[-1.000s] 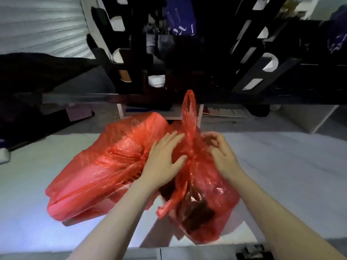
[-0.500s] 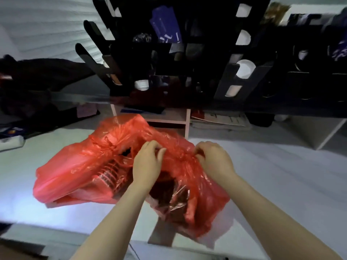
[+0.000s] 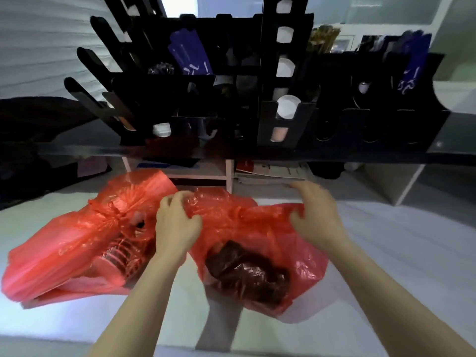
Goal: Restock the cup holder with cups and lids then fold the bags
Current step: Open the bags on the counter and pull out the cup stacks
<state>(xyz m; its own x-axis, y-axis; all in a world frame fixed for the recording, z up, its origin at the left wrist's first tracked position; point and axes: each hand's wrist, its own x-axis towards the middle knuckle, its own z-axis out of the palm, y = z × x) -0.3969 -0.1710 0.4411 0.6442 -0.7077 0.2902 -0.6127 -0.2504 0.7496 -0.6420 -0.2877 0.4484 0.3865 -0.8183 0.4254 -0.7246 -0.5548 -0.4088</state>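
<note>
Head view: both hands opening the right-hand red plastic bag on the white desk [image 3: 386, 253].

The left hand [image 3: 176, 225] has its grip clenched on the crumpled top of the right-hand translucent red plastic bag [image 3: 304, 264]; the right hand [image 3: 318, 220] presses curled fingers on the same bag's upper edge, but whether that grip is pinching the film cannot be told. This bag lies on the desk below the hands, with a dark crinkled bundle [image 3: 244, 271] showing through it. Just beside it to the left lies a second red plastic bag with a knotted top [image 3: 59, 253], ribbed stacked items visible inside. The black slotted cup holder rack [image 3: 283, 119] stands behind, on the raised shelf. Judged step: opening the bag. The next move calls for parting the mouth and lifting the contents out toward the rack.
</note>
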